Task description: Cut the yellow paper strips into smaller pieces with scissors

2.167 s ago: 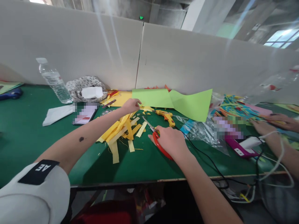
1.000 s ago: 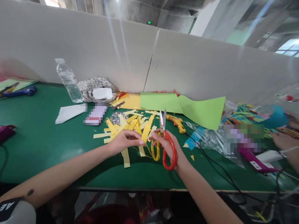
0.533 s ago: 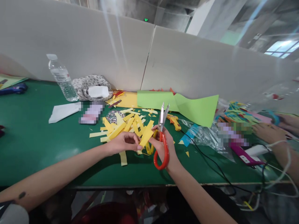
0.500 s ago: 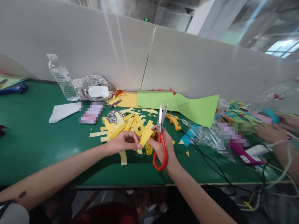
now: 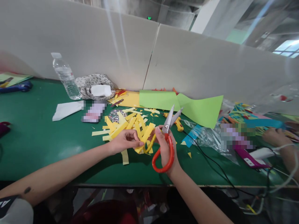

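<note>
My left hand point(image 5: 126, 140) pinches the lower end of a yellow paper strip point(image 5: 148, 132) between thumb and fingertips. In my right hand point(image 5: 166, 146) is a pair of scissors with a red handle point(image 5: 172, 153), blades spread and pointing up and away from me. A curved yellow piece point(image 5: 151, 143) shows beside the right fingers; whether it belongs to the scissors I cannot tell. Beneath and behind my hands lies a loose pile of yellow paper strips point(image 5: 120, 128) on the green table point(image 5: 77, 158). Some right-hand fingers are hidden.
A glue gun point(image 5: 179, 123) with a black cord and green paper point(image 5: 201, 109) lie behind the scissors. Left stand a water bottle point(image 5: 66, 79) and a patterned pouch point(image 5: 94, 82). Plastic wrap point(image 5: 212, 138) is at right, near another person's hand point(image 5: 275, 137).
The scissor blades have spread wider and the scissors have turned slightly right. The yellow strip, still in my left hand, now appears narrower. The other person's hand has shifted. The view has moved slightly.
</note>
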The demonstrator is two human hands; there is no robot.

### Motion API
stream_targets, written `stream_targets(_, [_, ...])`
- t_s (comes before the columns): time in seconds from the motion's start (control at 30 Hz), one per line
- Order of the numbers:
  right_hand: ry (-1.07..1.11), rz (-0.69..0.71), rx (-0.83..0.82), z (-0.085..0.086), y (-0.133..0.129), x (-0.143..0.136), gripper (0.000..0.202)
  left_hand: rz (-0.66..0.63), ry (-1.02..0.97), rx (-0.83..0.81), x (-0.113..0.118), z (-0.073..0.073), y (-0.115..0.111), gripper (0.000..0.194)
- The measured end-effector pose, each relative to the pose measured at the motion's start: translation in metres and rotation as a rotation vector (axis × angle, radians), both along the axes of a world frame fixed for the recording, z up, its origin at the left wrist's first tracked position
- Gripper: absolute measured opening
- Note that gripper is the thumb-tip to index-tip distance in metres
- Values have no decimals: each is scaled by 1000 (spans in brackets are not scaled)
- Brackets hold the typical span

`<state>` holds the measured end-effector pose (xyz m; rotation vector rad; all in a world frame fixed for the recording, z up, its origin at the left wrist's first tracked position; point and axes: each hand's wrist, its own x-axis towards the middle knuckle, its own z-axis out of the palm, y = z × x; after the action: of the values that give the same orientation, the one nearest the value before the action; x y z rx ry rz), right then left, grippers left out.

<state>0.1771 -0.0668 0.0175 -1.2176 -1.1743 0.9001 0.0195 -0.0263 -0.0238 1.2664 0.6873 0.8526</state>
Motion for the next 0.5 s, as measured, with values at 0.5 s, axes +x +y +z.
stream_targets(0.5, [-83, -52, 18, -4, 3, 3, 31, -23, -2, -4, 0, -1, -3, 31])
